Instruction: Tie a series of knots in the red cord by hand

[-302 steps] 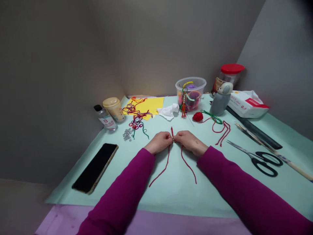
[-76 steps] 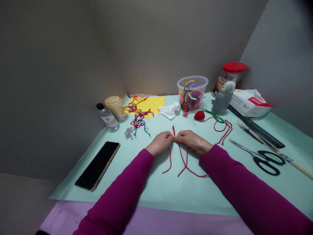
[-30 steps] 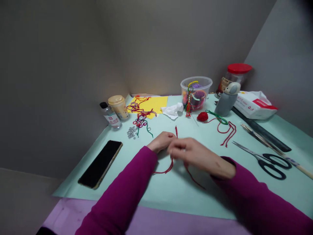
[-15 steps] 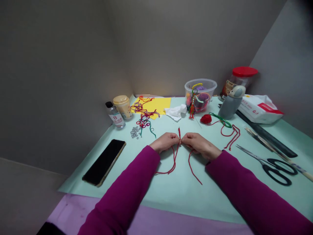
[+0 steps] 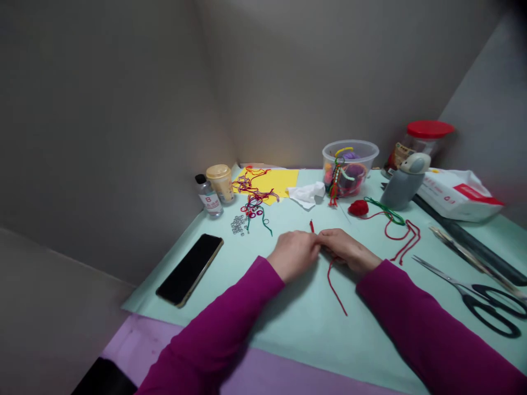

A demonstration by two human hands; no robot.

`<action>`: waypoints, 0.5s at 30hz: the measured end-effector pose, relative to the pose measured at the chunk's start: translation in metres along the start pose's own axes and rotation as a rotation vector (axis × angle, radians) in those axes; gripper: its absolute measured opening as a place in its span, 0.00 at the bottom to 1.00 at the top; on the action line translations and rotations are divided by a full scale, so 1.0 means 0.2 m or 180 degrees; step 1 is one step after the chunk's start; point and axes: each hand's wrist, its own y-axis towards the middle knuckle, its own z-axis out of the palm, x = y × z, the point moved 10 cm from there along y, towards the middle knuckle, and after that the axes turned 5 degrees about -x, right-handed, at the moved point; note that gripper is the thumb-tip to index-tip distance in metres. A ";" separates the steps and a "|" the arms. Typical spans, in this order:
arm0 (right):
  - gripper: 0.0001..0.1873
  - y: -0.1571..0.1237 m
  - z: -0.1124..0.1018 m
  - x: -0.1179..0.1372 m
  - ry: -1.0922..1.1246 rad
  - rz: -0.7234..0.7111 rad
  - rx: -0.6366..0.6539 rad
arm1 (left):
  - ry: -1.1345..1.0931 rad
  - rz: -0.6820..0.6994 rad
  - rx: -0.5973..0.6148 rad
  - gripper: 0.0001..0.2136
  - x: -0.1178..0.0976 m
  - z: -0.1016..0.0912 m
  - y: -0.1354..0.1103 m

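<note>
A red cord (image 5: 338,291) is being worked between my hands over the middle of the table; its short knotted end (image 5: 312,226) points away from me. My left hand (image 5: 295,253) is closed at the knot, its back turned up and its fingertips mostly hidden. Pinching the cord just to the right is my right hand (image 5: 345,248), the two hands touching at the fingertips. One loose strand hangs down from below my right hand onto the green table cover (image 5: 296,329).
Black-handled scissors (image 5: 473,293) lie at the right, a phone (image 5: 190,269) at the left. Behind are small metal rings (image 5: 237,225), tangled cords (image 5: 257,197), a tissue (image 5: 307,195), a tub of yarn (image 5: 349,164), a red yarn ball (image 5: 358,207) and a grey bottle (image 5: 405,184).
My left hand has rolled over, its back now upward, and come against my right fingertips, covering the cord strands that hung at the left. The whole view has shifted slightly.
</note>
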 end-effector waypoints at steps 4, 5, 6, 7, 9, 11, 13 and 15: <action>0.06 0.00 0.03 -0.03 -0.0013 -0.0073 0.0251 | 0.0139 0.0697 0.0509 0.10 -0.25 0.09 -0.13; 0.07 0.00 0.02 -0.04 -0.0064 -0.0095 0.0229 | 0.0067 0.0915 0.0626 0.09 -0.31 0.10 -0.17; 0.07 0.00 0.01 -0.04 -0.0105 -0.0118 0.0192 | -0.0039 0.1119 0.0708 0.09 -0.37 0.09 -0.22; 0.08 0.00 0.01 -0.04 -0.0126 -0.0139 0.0150 | -0.0187 0.1299 0.0775 0.09 -0.42 0.07 -0.27; 0.09 -0.01 0.00 -0.05 -0.0153 -0.0188 0.0089 | -0.0623 0.1483 0.0899 0.11 -0.46 0.01 -0.38; 0.09 -0.02 0.00 -0.05 -0.0201 -0.0216 0.0060 | -0.1159 0.1498 0.1002 0.13 -0.45 -0.07 -0.48; 0.11 -0.02 0.00 -0.06 -0.0260 -0.0219 0.0049 | -0.1438 0.1290 0.0906 0.14 -0.34 -0.16 -0.56; 0.11 -0.02 0.00 -0.08 -0.0305 -0.0165 0.0046 | -0.1189 0.0641 0.0379 0.14 -0.11 -0.24 -0.60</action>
